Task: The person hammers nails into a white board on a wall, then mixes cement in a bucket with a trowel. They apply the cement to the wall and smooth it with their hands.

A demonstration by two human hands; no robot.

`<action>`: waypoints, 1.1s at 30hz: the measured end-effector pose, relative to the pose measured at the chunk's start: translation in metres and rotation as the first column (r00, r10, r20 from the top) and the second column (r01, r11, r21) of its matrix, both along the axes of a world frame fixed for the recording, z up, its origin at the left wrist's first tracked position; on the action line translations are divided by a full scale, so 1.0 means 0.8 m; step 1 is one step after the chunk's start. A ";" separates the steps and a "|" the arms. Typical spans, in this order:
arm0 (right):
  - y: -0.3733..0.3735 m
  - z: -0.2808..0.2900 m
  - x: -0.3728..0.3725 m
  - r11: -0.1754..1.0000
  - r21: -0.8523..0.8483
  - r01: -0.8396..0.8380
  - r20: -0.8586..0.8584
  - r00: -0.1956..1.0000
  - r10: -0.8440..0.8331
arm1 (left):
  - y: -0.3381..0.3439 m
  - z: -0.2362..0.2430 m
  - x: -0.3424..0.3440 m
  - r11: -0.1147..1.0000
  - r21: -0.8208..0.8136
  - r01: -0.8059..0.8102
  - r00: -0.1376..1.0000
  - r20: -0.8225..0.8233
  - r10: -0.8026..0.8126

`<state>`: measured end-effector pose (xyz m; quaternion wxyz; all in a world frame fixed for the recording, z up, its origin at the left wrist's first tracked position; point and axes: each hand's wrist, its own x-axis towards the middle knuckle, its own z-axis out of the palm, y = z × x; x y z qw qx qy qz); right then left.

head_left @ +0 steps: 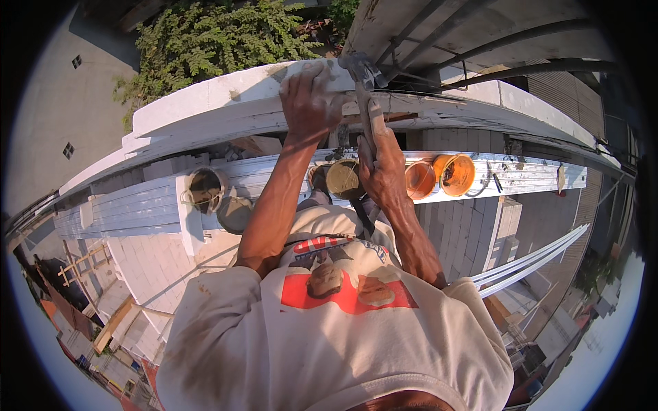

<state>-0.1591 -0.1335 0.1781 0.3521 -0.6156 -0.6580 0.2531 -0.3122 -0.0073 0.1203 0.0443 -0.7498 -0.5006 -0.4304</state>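
While the right hand (384, 164) was clenched round the handle of a hammer-like tool (369, 109), its head sat at the white block wall's (205, 103) top edge; contact unclear. Left hand (310, 99) was motion-blurred over that edge, couldn't tell if it pinched anything. Shirt (274, 349) and forearms (277, 205) hid part of the metal planks (524, 172).

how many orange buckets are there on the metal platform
2: one just right of the right hand, the other immediately to its right. More may be hidden behind the arms or body.
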 end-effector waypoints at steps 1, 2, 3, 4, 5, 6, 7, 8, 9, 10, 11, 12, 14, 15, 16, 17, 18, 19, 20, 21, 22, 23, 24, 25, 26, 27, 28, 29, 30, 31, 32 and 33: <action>-0.004 0.002 -0.004 1.000 0.009 0.013 -0.032 0.999 -0.013 | 0.000 -0.002 -0.001 1.000 0.000 -0.002 1.000 -0.007 0.002; -0.007 0.003 -0.006 0.999 0.018 0.026 -0.065 0.998 -0.025 | 0.001 -0.005 -0.002 1.000 0.000 -0.005 1.000 -0.015 0.005; -0.006 -0.003 -0.005 1.000 0.015 0.009 -0.025 1.000 -0.009 | 0.000 -0.007 -0.003 1.000 0.000 -0.007 1.000 -0.022 0.007; 0.000 -0.010 -0.001 1.000 0.016 -0.002 0.020 1.000 0.001 | 0.001 -0.007 -0.001 1.000 0.003 -0.004 1.000 -0.015 0.005; 0.004 -0.012 0.000 1.000 0.016 -0.013 0.064 0.998 0.012 | 0.001 -0.006 0.000 1.000 0.005 -0.002 1.000 -0.007 0.002; 0.001 -0.009 0.002 1.000 0.010 0.001 0.050 0.999 -0.002 | 0.002 -0.005 0.002 1.000 0.008 0.000 1.000 0.000 0.000; 0.000 0.003 0.000 1.000 0.002 0.006 0.031 1.000 -0.006 | 0.001 -0.005 0.000 1.000 -0.002 -0.005 1.000 -0.012 0.005; -0.001 0.008 -0.002 1.000 -0.005 0.011 0.012 1.000 -0.011 | 0.000 -0.004 -0.001 1.000 -0.011 -0.010 1.000 -0.024 0.010; 0.000 0.004 -0.002 1.000 -0.014 0.005 0.029 1.000 -0.004 | -0.001 -0.004 -0.002 1.000 -0.021 -0.016 0.999 -0.036 0.015; -0.003 -0.002 -0.001 1.000 -0.027 0.008 0.052 0.999 -0.007 | -0.001 -0.002 0.000 1.000 -0.005 -0.013 1.000 -0.020 0.013; -0.005 -0.004 -0.001 0.999 -0.039 0.013 0.075 0.997 -0.010 | -0.001 -0.001 0.003 1.000 0.012 -0.011 1.000 -0.003 0.011; -0.006 -0.003 0.001 1.000 -0.024 0.005 0.066 0.998 -0.003 | -0.002 0.001 0.005 1.000 0.028 -0.009 1.000 0.013 0.008; 0.000 -0.002 0.004 1.000 0.019 -0.015 0.048 0.999 0.014 | -0.002 -0.003 0.001 1.000 -0.024 0.016 1.000 -0.001 -0.016; -0.002 -0.001 0.003 1.000 0.020 0.002 0.036 0.999 -0.002 | -0.002 -0.004 0.000 0.998 -0.050 0.028 1.000 -0.007 -0.028; -0.009 0.001 -0.002 1.000 0.014 0.013 0.021 1.000 -0.013 | -0.003 -0.006 0.000 0.999 -0.035 0.013 1.000 -0.021 -0.014; -0.013 0.002 -0.004 1.000 0.007 0.025 0.006 1.000 -0.025 | -0.002 -0.007 0.000 1.000 -0.020 -0.002 0.999 -0.034 0.001; -0.011 -0.001 -0.003 1.000 -0.006 0.004 0.017 1.000 -0.004 | -0.002 -0.009 -0.001 1.000 -0.005 -0.016 0.999 -0.047 0.016; -0.003 -0.005 0.002 1.000 -0.012 -0.008 0.030 1.000 0.008 | -0.001 -0.006 0.001 1.000 -0.004 -0.012 0.999 -0.037 0.012; 0.002 -0.007 0.004 1.000 -0.017 -0.020 0.043 0.999 0.021 | -0.001 -0.003 0.002 1.000 -0.002 -0.008 1.000 -0.027 0.008; -0.001 -0.002 0.005 1.000 -0.017 0.001 0.035 0.999 0.000 | -0.001 0.000 0.004 1.000 -0.001 -0.005 1.000 -0.016 0.005; -0.006 0.007 0.001 1.000 -0.021 0.014 0.024 1.000 -0.014 | -0.001 0.000 0.003 1.000 -0.004 -0.005 1.000 -0.016 0.005; -0.008 0.012 -0.002 0.999 -0.025 0.028 0.012 1.000 -0.027 | -0.002 0.000 0.002 1.000 -0.008 -0.005 1.000 -0.017 0.005; -0.005 0.006 -0.001 0.999 -0.043 0.016 0.036 0.999 -0.015 | -0.001 -0.001 0.001 1.000 -0.011 -0.006 1.000 -0.017 0.005; -0.005 -0.001 0.001 0.998 -0.063 0.013 0.065 0.998 -0.009 | -0.002 0.000 0.002 1.000 -0.006 -0.004 1.000 -0.005 0.004; -0.006 -0.003 0.002 0.996 -0.084 0.010 0.093 0.996 -0.002 | -0.002 0.000 0.003 1.000 -0.001 -0.002 1.000 0.006 0.002; -0.010 -0.001 0.002 0.998 -0.057 0.015 0.082 0.997 -0.011 | -0.002 0.001 0.005 1.000 0.003 -0.001 1.000 0.018 0.001; -0.010 0.004 0.000 1.000 -0.023 0.016 0.069 0.998 -0.014 | -0.001 0.002 0.004 1.000 -0.004 0.001 1.000 0.013 -0.001; -0.009 0.006 -0.001 1.000 0.011 0.017 0.055 0.998 -0.017 | -0.002 0.003 0.003 1.000 -0.011 0.003 1.000 0.009 -0.003; -0.007 0.005 0.000 1.000 -0.008 0.021 0.065 0.998 -0.020 | -0.001 0.004 0.002 1.000 -0.019 0.005 1.000 0.005 -0.005; -0.011 0.003 0.000 0.999 -0.036 0.027 0.077 0.997 -0.024 | -0.003 0.004 0.003 1.000 -0.008 -0.001 1.000 0.002 0.001; -0.015 0.003 0.000 0.997 -0.065 0.033 0.088 0.996 -0.027 | -0.002 0.004 0.005 1.000 0.002 -0.008 1.000 -0.001 0.008; -0.017 0.004 0.001 0.998 -0.056 0.021 0.081 0.997 -0.017 | -0.003 0.003 0.006 1.000 0.012 -0.014 1.000 -0.003 0.014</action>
